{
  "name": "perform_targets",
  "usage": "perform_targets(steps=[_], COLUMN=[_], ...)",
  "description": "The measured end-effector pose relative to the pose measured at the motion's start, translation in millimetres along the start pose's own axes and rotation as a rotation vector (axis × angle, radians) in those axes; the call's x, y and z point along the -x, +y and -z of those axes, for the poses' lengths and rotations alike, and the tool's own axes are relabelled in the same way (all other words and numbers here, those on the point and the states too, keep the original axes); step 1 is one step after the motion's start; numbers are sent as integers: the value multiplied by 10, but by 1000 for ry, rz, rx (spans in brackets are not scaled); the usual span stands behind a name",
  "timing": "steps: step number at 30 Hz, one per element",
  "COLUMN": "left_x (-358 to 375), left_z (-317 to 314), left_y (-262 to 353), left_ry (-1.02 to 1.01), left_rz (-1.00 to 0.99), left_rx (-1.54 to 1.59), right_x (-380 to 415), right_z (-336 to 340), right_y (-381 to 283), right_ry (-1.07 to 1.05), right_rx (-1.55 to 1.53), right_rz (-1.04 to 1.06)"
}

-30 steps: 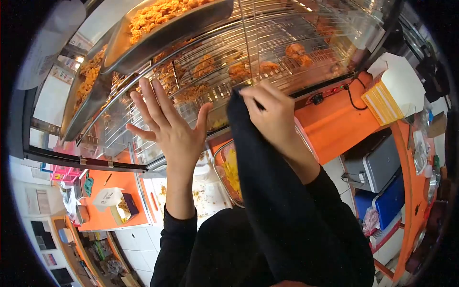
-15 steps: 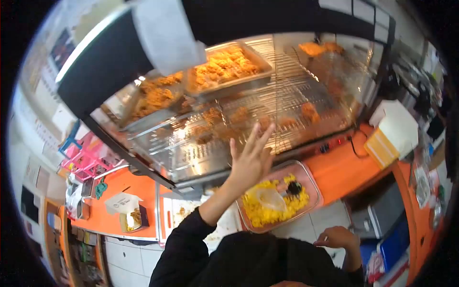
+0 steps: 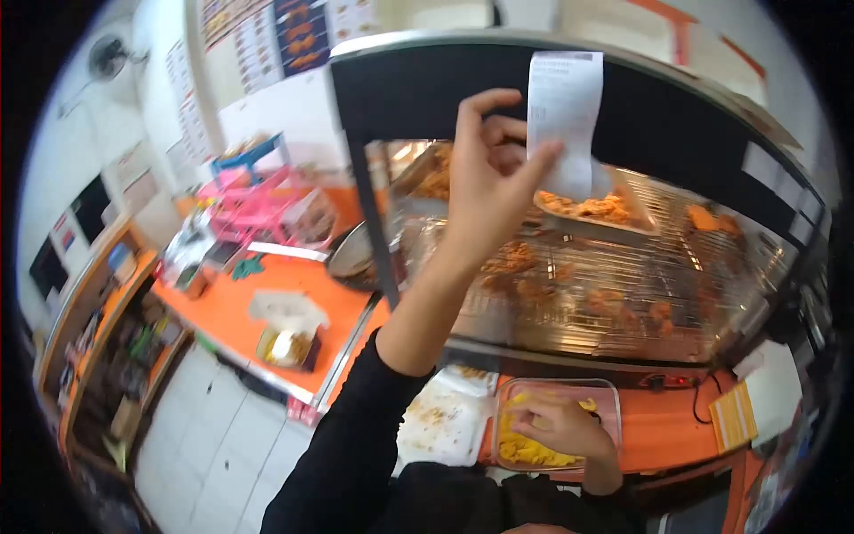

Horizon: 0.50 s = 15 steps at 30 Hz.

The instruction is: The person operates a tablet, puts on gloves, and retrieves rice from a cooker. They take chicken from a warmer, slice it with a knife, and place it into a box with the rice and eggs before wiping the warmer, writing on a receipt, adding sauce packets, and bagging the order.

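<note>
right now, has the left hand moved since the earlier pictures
Yes, up: against the display cabinet, the left hand has risen from the lower front to the paper slip.

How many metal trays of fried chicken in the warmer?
2: one tray left of the left hand, another tray right of it, partly behind the receipt. More may be hidden.

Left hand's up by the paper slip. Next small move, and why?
Probably close the left hand to pinch the printed paper slip: in view the thumb overlaps its left edge, though contact can't be judged, the fingers stand apart from the thumb, and the slip hangs in front of the cabinet's black top panel.
</note>
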<state>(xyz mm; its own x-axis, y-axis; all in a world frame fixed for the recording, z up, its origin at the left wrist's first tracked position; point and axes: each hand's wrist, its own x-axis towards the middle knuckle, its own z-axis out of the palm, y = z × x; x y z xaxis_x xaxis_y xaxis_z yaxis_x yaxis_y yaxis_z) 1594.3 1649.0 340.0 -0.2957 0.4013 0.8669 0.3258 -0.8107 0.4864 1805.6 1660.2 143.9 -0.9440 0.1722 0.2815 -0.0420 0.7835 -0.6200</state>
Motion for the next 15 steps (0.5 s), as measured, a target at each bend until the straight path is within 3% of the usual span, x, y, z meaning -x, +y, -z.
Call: perform_targets(steps=[2,6,8,11,14,15], left_x=[523,1878,2418,2998,3381,3464], left_z=[489,1809,2336,2964,3549,3691], left_y=[115,507,921,1602,2235,2425], left_ry=[107,520,634,847,886,939], left_rz=[41,386,502,458,495,493], left_rx=[-19,-81,-175,-279,-488,-513], right_x=[-288,-790,-1137,-1765,-2517,-2763], right_z=[-246,-828,-1230,-2083,-2986,-3420], right_y=[-127,-196,-209,-197,-208,88], right_ry=[-11,-239,-310,-238,-202,-61], right_rx=[-107,-372,-349,-429,-424,-335], right_rz=[16,66,76,-42,-214,-99])
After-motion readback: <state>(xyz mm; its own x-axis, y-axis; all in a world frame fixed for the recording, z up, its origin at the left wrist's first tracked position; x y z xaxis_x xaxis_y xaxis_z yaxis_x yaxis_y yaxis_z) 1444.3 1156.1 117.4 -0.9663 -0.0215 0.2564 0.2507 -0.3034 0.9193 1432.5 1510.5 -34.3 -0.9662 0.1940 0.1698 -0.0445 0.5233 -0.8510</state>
